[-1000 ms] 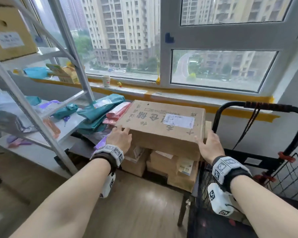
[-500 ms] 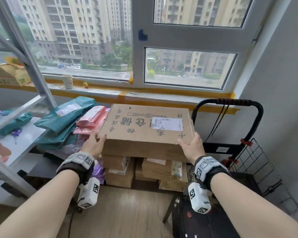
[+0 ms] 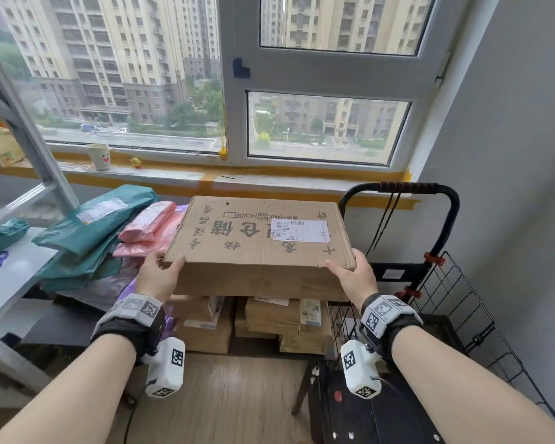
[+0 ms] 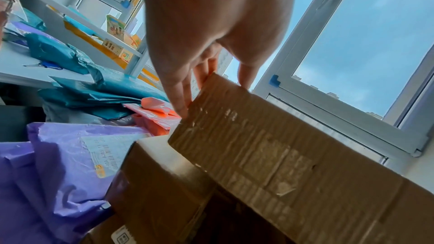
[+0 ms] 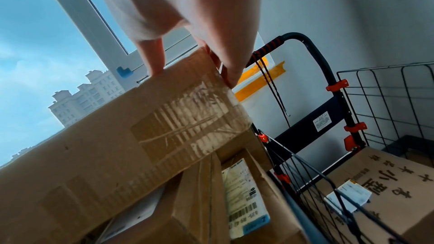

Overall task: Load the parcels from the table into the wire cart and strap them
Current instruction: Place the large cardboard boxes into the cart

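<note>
A large flat cardboard box (image 3: 257,238) with a white label is held at its two near corners. My left hand (image 3: 159,277) grips the near left corner, thumb on top and fingers down the side (image 4: 183,103). My right hand (image 3: 353,277) grips the near right corner the same way (image 5: 155,62). The box (image 4: 281,155) hangs just above smaller cardboard parcels (image 3: 289,318) stacked on the table. The black wire cart (image 3: 455,293) stands to the right, and another printed box (image 5: 387,183) lies inside it.
Teal (image 3: 90,229), pink (image 3: 148,225) and purple (image 4: 58,164) mailer bags are piled left of the box. A metal shelf rack (image 3: 29,129) stands at the far left. A black elastic cord (image 3: 385,222) hangs from the cart handle (image 3: 407,189). The wall is close behind the cart.
Both hands slid from the box's near top edge out to its near corners and took hold. The box now sits a little higher and nearer to me.
</note>
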Tool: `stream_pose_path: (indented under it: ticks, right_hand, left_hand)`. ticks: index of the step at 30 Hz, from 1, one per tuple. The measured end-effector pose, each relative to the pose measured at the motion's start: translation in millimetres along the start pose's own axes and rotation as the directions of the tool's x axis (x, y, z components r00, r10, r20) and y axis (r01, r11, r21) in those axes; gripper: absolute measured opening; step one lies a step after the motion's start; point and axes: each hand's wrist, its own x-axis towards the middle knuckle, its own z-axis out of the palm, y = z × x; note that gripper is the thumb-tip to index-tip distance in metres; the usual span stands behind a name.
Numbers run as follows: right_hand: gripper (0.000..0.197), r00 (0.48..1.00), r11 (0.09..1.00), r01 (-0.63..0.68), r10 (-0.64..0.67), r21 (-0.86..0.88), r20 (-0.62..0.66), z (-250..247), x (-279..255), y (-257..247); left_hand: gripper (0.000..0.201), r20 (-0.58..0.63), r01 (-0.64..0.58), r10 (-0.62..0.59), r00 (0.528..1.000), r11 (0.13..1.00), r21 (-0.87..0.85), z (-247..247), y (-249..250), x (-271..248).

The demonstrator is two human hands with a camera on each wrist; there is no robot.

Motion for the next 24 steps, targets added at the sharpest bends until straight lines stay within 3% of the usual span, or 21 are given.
stream_pose_path:
  ticks: [10, 14, 19, 24]
  right_hand:
    - [0.054, 0.997, 0.991, 0.055, -0.048, 0.119, -0.058, -123.3, 4.5, 14.4]
    - [0.055, 0.997, 0.988, 0.041, -0.031, 0.150, -0.073, -192.2, 13.0, 36.7]
    - [0.072, 0.997, 0.989, 0.017, -0.007, 0.148, -0.071, -269.8, 22.1, 82.0]
    - [0.064, 0.997, 0.991, -0.002, 0.012, 0.134, -0.074, -336.2, 21.1, 132.6]
  left_hand:
    - [0.048, -0.032, -0.157, 0.156, 0.987, 0.987, -0.019, 45.5, 104.0, -82.1]
    - [0.052, -0.035, -0.169, 0.168, 0.985, 0.986, -0.011, 89.6, 139.7, -123.3]
    - [0.054, -0.023, -0.169, 0.170, 0.985, 0.985, 0.040, 155.7, 171.2, -179.0]
    - [0.055, 0.008, -0.166, 0.166, 0.986, 0.982, 0.085, 219.4, 182.8, -233.7]
